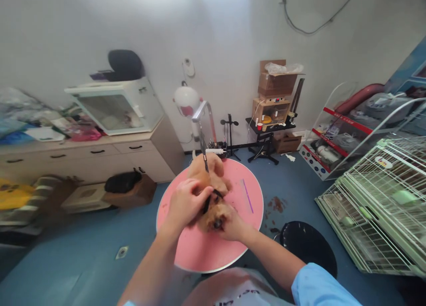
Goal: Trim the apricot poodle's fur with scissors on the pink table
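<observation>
A curly light-brown dog is on the round pink table, its head toward me. A black strap runs at its neck, below a hanging metal arm and tether. On the left side of the head, my left hand presses near the neck strap, fingers bent over the fur. My right hand is closed around the fur beside the muzzle. A purple-edged comb lies on the table to the right of the dog.
Behind the table stand a white dryer and a small black stand. A black round stool is at the lower right, near green wire cages. Cabinets line the left wall. Loose fur lies on the floor.
</observation>
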### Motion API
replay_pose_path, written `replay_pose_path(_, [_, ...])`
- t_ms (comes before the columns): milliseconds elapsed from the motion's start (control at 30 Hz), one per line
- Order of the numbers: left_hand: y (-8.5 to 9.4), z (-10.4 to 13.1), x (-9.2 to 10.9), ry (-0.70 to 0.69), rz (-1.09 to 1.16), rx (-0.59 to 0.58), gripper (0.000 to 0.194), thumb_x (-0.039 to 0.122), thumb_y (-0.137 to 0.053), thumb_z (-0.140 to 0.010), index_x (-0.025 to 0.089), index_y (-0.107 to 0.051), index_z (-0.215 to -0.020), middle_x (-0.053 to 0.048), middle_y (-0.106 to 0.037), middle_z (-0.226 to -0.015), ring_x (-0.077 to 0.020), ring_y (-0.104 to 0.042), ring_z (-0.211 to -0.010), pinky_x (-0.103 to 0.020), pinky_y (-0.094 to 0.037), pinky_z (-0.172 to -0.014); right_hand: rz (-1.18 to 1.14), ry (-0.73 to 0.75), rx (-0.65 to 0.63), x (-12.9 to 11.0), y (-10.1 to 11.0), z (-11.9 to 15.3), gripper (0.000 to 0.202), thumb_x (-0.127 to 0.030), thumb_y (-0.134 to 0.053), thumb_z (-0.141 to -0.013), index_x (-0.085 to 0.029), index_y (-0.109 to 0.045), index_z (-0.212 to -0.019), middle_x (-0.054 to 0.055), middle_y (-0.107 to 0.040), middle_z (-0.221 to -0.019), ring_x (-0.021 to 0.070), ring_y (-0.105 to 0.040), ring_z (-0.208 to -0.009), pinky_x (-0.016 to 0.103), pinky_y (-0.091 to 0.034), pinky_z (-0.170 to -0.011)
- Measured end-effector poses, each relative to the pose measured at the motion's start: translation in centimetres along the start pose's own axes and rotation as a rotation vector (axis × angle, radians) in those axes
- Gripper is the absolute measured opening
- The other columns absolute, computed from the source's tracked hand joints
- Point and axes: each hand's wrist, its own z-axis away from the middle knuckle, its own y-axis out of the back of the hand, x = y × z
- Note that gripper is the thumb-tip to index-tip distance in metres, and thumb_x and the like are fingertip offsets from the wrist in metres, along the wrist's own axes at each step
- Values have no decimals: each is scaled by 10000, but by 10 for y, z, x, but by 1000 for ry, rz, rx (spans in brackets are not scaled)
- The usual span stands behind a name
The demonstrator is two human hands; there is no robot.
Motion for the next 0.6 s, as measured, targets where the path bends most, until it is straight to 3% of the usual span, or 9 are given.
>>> replay_pose_path(67, [7, -17, 16, 11, -138, -141, 435, 479, -650, -829, 180, -487, -559, -50, -618, -727, -188, -546, -725, -316, -370, -692, 61, 37, -1, -7, 2, -5, 372, -141, -628, -676, -226, -688, -1033, 101, -721, -1154, 316, -611, -1228, 465, -490, -1064])
replay_pose_path(167, [15, -34, 17, 19, -226, -266, 348, 389, -634, -858, 174, -523, -607, -43, -627, -761, -178, -547, -712, -305, -353, -676, 109, 67, 8, -14, 0, -14, 405, -143, -603, -722, -203, -690, -1113, 116, -724, -1187, 307, -601, -1265, 454, -483, -1082])
replay_pose_path(267, [24, -36, 8, 11, -279, -166, 178, 333, -686, -819, 164, -647, -857, -76, -668, -966, -219, -602, -878, -307, -405, -774, 124, 92, 15, -18, -2, -21, 421, -141, -585, -762, -196, -675, -1169, 117, -708, -1254, 291, -582, -1302, 443, -454, -1121])
replay_pose_path(333, [28, -30, 5, -6, -311, -80, 227, 323, -687, -825, 158, -674, -979, -97, -656, -1063, -244, -602, -978, -323, -421, -862, 102, 88, 14, -18, -4, -23, 382, -124, -574, -776, -203, -681, -1135, 105, -715, -1235, 273, -609, -1265, 417, -465, -1108])
replay_pose_path(467, [28, -16, 9, -53, -338, -268, 227, 374, -612, -899, 177, -663, -799, -51, -648, -899, -210, -600, -874, -322, -410, -797, 4, -52, 37, -10, -8, -23, 352, -114, -592, -759, -215, -668, -1088, 92, -714, -1166, 254, -643, -1175, 378, -511, -1027])
replay_pose_path(600, [20, -16, 14, 13, -440, -282, 185, 344, -620, -890, 171, -686, -876, -48, -659, -970, -223, -620, -930, -334, -407, -805, -175, -243, 163, -2, -1, -28, 304, -178, -592, -795, -198, -609, -1098, 77, -684, -1063, 230, -647, -1026, 366, -540, -913])
